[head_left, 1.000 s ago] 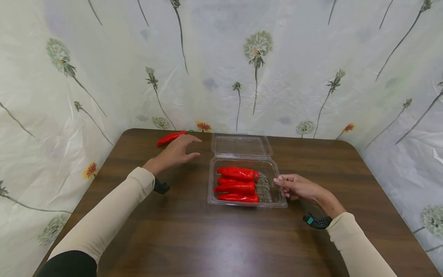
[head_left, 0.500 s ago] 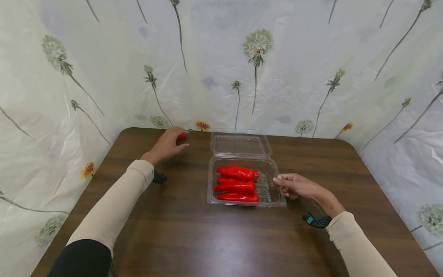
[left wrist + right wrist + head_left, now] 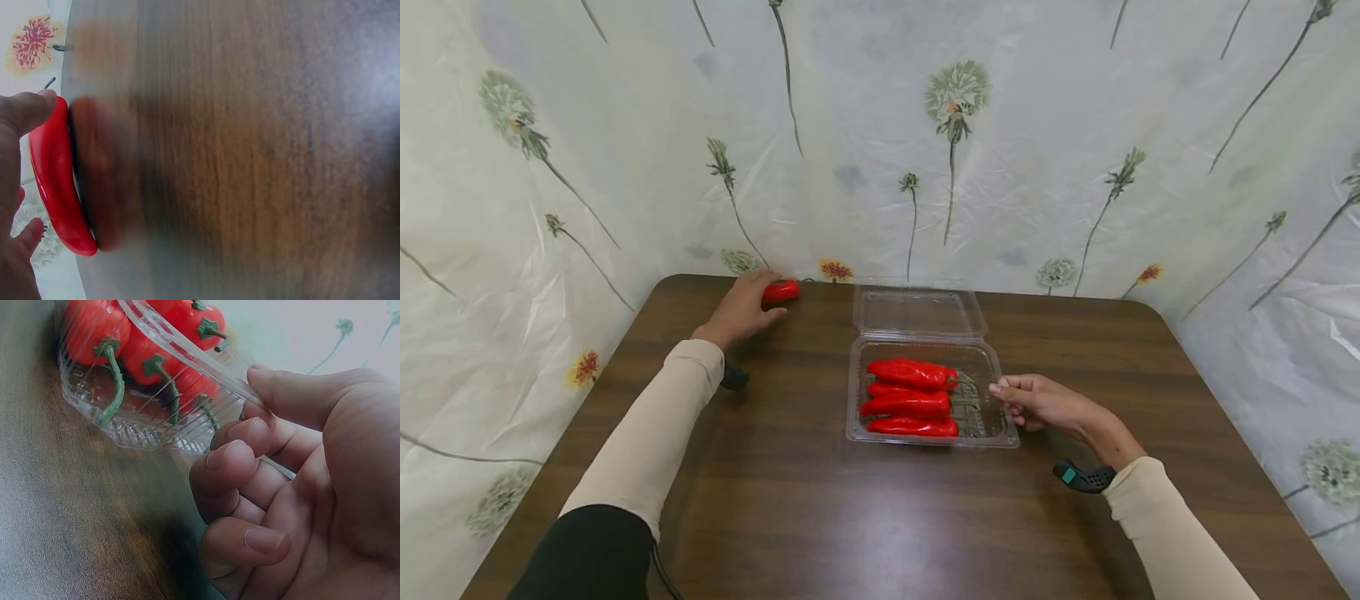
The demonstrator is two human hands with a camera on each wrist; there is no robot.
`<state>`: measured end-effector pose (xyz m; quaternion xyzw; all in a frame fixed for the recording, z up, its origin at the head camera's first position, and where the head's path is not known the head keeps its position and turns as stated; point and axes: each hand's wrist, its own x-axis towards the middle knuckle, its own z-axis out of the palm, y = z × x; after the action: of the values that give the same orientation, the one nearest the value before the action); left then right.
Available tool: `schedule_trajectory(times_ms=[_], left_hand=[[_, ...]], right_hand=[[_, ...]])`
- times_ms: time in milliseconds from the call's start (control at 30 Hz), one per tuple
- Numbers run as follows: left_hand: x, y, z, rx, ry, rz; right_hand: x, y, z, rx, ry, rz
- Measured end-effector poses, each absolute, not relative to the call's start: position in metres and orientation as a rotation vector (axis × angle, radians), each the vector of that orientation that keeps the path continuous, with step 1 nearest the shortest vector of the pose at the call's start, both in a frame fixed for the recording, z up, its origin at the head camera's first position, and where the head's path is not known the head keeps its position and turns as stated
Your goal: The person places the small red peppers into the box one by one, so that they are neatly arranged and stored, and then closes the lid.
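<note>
Near the table's far left edge, my left hand (image 3: 741, 308) reaches over a red chili pepper (image 3: 57, 181), thumb and fingers spread to either side of it. In the left wrist view the thumb overlaps the pepper's stem end; whether it touches cannot be seen. My right hand (image 3: 1048, 408) pinches the right rim of a clear plastic clamshell container (image 3: 856, 421) between thumb and index finger, while the other fingers curl loosely below. Several red peppers (image 3: 910, 406) lie side by side in the container, green stems (image 3: 115, 381) toward the right hand.
The container's clear lid (image 3: 917, 311) is laid back behind it, toward the far edge. Beneath is a dark wooden table (image 3: 820, 517) with rounded far corners. A floral plastic sheet (image 3: 850, 125) hangs around the back and sides.
My left hand has moved left and farther away, from right of the loose pepper to over it. The right hand keeps its pinch on the container's rim, which has not moved.
</note>
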<state>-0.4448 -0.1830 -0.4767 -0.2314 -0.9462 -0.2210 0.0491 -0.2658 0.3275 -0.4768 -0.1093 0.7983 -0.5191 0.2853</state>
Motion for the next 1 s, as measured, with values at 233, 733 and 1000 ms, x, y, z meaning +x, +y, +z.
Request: schedule_trajectory(times_ms=[233,733,1000], left_hand=[[-0.448,-0.182,-0.480,-0.684,-2.908,-0.703],[-0.455,-0.182,-0.487,-0.620,-2.930,-0.704],[-0.449,-0.180,-0.488,-0.618,-2.931,-0.694]], right_hand=[[-0.265,0.329,-0.477,-0.307,2.128,-1.392],[-0.264,0.328,-0.473,-0.293,2.150,-1.371],[-0.264,0.329,-0.474,-0.284,2.142,-1.375]])
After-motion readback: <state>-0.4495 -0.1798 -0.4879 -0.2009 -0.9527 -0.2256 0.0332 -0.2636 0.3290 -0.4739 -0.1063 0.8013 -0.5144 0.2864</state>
